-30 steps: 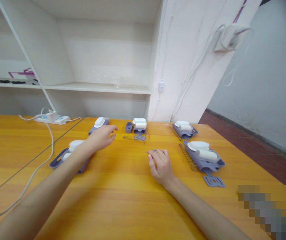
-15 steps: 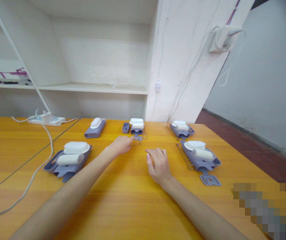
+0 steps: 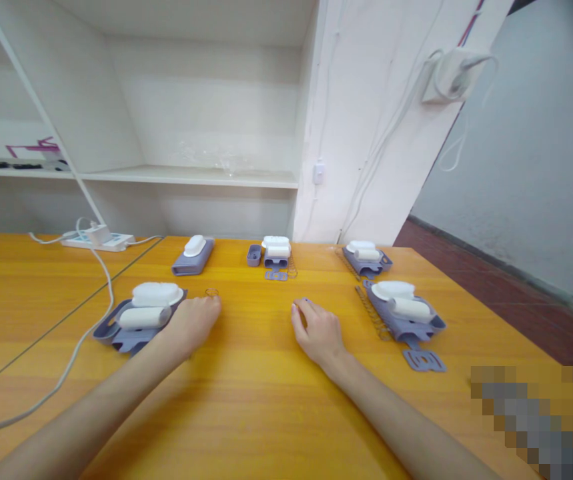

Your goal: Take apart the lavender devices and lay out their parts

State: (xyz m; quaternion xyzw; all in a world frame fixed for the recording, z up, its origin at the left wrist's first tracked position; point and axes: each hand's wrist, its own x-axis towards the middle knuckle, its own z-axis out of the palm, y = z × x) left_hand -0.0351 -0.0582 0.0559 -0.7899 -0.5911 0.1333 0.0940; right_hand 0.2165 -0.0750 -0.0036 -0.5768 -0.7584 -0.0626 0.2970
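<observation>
My left hand (image 3: 197,321) is closed beside the grey-purple housing on the left. A thin wire spring (image 3: 211,292) shows just beyond its knuckles, and the rest of it is hidden by the hand. That left housing (image 3: 129,339) carries a white oval cap (image 3: 157,293) and a white roll (image 3: 143,318). Over the middle of the table, my right hand (image 3: 319,331) has its thumb and fingers drawn together. A tiny bluish spot shows at its fingertips, too small to name.
At right, another housing (image 3: 406,327) has a long spring (image 3: 370,312) alongside and a flat slotted plate (image 3: 424,361) in front. More such sets (image 3: 276,262) line the back of the wooden table (image 3: 251,413). A power strip (image 3: 97,241) and white cable (image 3: 79,343) lie at left.
My left hand has moved left and nearer, from the back middle set to beside the left housing, with the spring coming along. My right hand stays about where it was, fingers closer together.
</observation>
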